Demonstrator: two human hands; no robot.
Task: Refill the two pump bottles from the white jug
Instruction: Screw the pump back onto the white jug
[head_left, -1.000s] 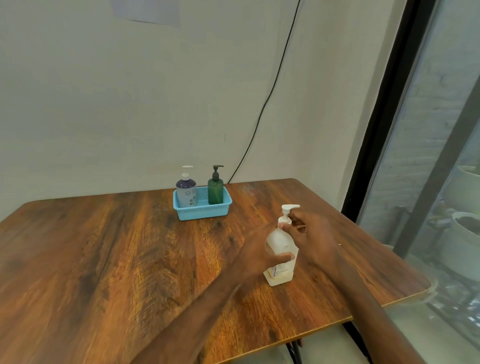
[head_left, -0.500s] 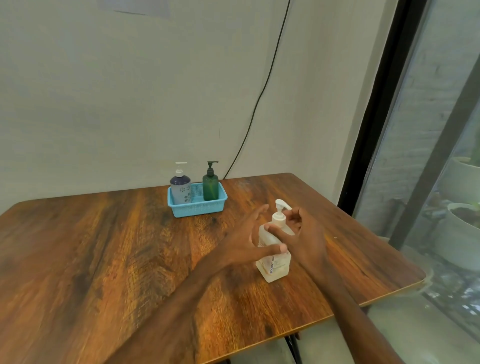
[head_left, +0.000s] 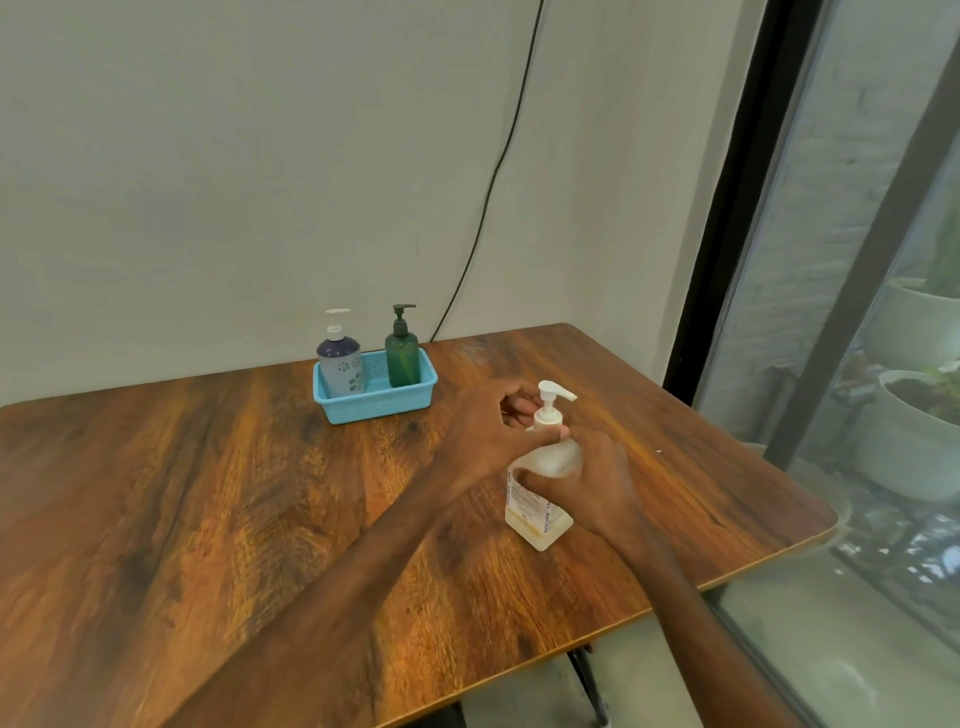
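Hands (head_left: 545, 457) around bottle (head_left: 540, 499), basket (head_left: 375, 397) beyond

One head-worn view — forward and down over the table (head_left: 218, 499), hands (head_left: 582, 483) close below.

Wooden table (head_left: 208, 519), black cable (head_left: 498, 166) down the wall, planters (head_left: 904, 447) beyond the window.

L hand (head_left: 493, 431) curled, R hand (head_left: 587, 483) clasped, both arms outstretched.
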